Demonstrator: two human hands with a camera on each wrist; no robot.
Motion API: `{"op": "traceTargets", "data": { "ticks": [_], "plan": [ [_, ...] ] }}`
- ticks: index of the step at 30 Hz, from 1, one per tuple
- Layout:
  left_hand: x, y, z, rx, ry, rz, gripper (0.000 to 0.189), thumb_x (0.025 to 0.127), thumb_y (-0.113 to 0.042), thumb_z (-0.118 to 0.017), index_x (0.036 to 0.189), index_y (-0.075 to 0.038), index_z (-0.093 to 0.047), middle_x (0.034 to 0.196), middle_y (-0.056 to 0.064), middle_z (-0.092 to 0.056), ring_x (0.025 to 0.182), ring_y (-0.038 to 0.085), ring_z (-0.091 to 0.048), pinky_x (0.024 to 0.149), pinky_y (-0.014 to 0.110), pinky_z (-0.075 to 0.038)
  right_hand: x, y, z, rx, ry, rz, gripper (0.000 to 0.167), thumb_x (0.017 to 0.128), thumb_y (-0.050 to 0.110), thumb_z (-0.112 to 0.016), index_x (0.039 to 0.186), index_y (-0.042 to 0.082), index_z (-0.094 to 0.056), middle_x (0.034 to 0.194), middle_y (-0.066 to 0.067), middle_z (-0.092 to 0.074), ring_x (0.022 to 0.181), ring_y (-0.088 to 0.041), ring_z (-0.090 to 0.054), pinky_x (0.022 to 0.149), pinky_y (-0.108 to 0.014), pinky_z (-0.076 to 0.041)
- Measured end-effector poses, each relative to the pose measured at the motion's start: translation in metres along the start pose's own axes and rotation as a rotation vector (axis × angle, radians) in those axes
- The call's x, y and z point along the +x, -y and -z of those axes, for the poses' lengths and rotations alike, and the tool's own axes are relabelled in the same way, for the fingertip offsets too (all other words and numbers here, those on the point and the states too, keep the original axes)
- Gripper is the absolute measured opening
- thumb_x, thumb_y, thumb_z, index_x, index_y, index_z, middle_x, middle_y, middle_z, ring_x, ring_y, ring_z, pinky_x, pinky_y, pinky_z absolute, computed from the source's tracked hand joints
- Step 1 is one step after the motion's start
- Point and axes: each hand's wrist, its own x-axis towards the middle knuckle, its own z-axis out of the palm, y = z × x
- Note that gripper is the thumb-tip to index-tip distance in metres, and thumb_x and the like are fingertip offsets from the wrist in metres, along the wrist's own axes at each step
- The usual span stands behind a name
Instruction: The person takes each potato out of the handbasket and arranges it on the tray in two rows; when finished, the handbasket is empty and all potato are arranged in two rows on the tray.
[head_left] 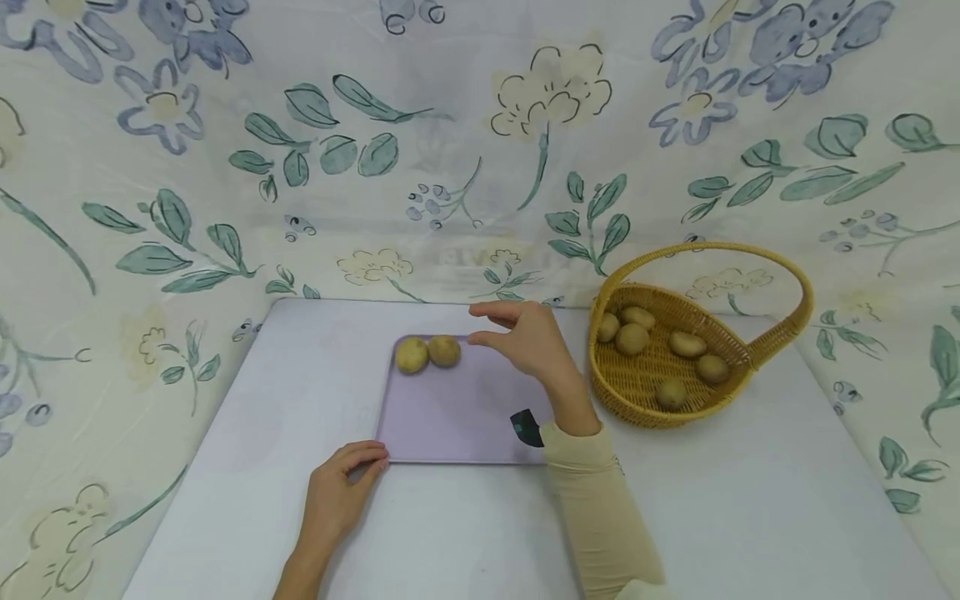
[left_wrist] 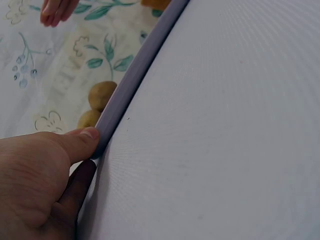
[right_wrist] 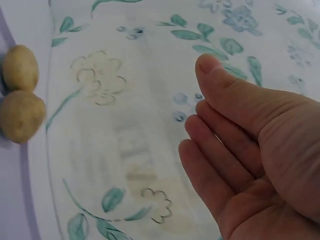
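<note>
While faint letters [head_left: 465,257] showed on the floral cloth [head_left: 172,317], too pale in the head view to be read with certainty, the person's left hand [head_left: 337,496] reached to the near left corner of a lilac tray [head_left: 457,421] on the white table [head_left: 255,433]. The right hand [head_left: 528,337], its beige sleeve [head_left: 600,500] angled inward, hung over the tray's far right part, thumb and fingers parted around nothing. Two potatoes [head_left: 412,356] sat side by side in the tray's far left corner; six other potatoes [head_left: 632,339] lay in a wicker basket [head_left: 630,400] to the right. In the left wrist view, the thumb pressed on the tray's rim with a finger beneath, pinching the corner, the two potatoes just beyond. In the right wrist view, the palm was bare, the fingers slightly bent and well apart from the thumb; blurred letters on the cloth, perhaps including an E and an N, could not be made out fully.
</note>
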Motion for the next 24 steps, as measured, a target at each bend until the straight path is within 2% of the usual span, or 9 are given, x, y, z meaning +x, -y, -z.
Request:
{"op": "traceTargets", "data": {
  "ticks": [2, 4, 11, 15, 19, 21, 24],
  "plan": [
    [0.000, 0.001, 0.000, -0.007, 0.000, 0.004, 0.015, 0.086, -0.011, -0.081, 0.099, -0.018, -0.080, 0.114, -0.003, -0.076, 0.118, 0.025, -0.070, 0.098, -0.006, -0.033, -0.004, 0.004, 0.008, -0.008, 0.003, -0.013, 0.039, 0.082, 0.023, -0.087, 0.120, 0.017, -0.077, 0.126, -0.002, -0.074, 0.122, -0.024, -0.069, 0.101, -0.037, -0.058],
    [0.001, 0.002, 0.000, -0.013, 0.003, 0.000, 0.015, 0.087, -0.011, -0.081, 0.100, -0.018, -0.080, 0.115, -0.003, -0.076, 0.118, 0.025, -0.069, 0.095, -0.010, -0.027, -0.009, 0.006, 0.016, 0.000, 0.000, -0.027, 0.041, 0.081, 0.022, -0.088, 0.120, 0.016, -0.077, 0.127, -0.003, -0.074, 0.123, -0.024, -0.068, 0.101, -0.037, -0.057],
    [0.000, 0.004, -0.001, -0.030, 0.022, 0.013, 0.015, 0.087, -0.012, -0.081, 0.101, -0.018, -0.080, 0.116, -0.003, -0.076, 0.120, 0.025, -0.069, 0.095, -0.010, -0.027, -0.030, -0.003, 0.047, 0.049, -0.023, -0.066, 0.041, 0.080, 0.020, -0.089, 0.119, 0.015, -0.077, 0.127, -0.004, -0.073, 0.124, -0.024, -0.067, 0.099, -0.039, -0.058],
    [-0.001, 0.004, 0.000, -0.024, 0.029, 0.014, 0.015, 0.087, -0.014, -0.081, 0.102, -0.019, -0.080, 0.117, -0.004, -0.075, 0.121, 0.025, -0.068, 0.100, -0.003, -0.035, -0.044, -0.013, 0.070, 0.027, -0.068, -0.064, 0.040, 0.079, 0.022, -0.090, 0.117, 0.016, -0.078, 0.124, -0.004, -0.075, 0.117, -0.015, -0.070, 0.091, -0.026, -0.060],
    [-0.001, 0.004, 0.001, -0.022, 0.036, 0.015, 0.015, 0.088, -0.015, -0.080, 0.103, -0.018, -0.080, 0.118, -0.004, -0.075, 0.122, 0.025, -0.068, 0.104, 0.005, -0.040, -0.058, -0.023, 0.096, 0.025, -0.119, -0.079, 0.041, 0.081, 0.021, -0.088, 0.118, 0.009, -0.077, 0.122, -0.007, -0.075, 0.104, -0.003, -0.071, 0.084, -0.015, -0.058],
    [-0.001, 0.005, 0.002, -0.023, 0.037, 0.015, 0.015, 0.088, -0.015, -0.080, 0.103, -0.018, -0.080, 0.118, -0.004, -0.075, 0.122, 0.025, -0.068, 0.103, 0.002, -0.039, -0.065, -0.029, 0.109, 0.022, -0.141, -0.104, 0.043, 0.082, 0.020, -0.088, 0.120, 0.006, -0.075, 0.121, -0.005, -0.076, 0.099, 0.001, -0.071, 0.082, -0.014, -0.058],
    [-0.001, 0.006, 0.002, -0.024, 0.031, 0.010, 0.015, 0.088, -0.015, -0.080, 0.102, -0.018, -0.080, 0.118, -0.003, -0.075, 0.121, 0.025, -0.068, 0.099, -0.006, -0.033, -0.075, -0.037, 0.127, 0.015, -0.151, -0.156, 0.048, 0.084, 0.023, -0.086, 0.125, 0.005, -0.072, 0.118, 0.008, -0.076, 0.098, 0.007, -0.070, 0.082, -0.012, -0.057]
  ]
}}
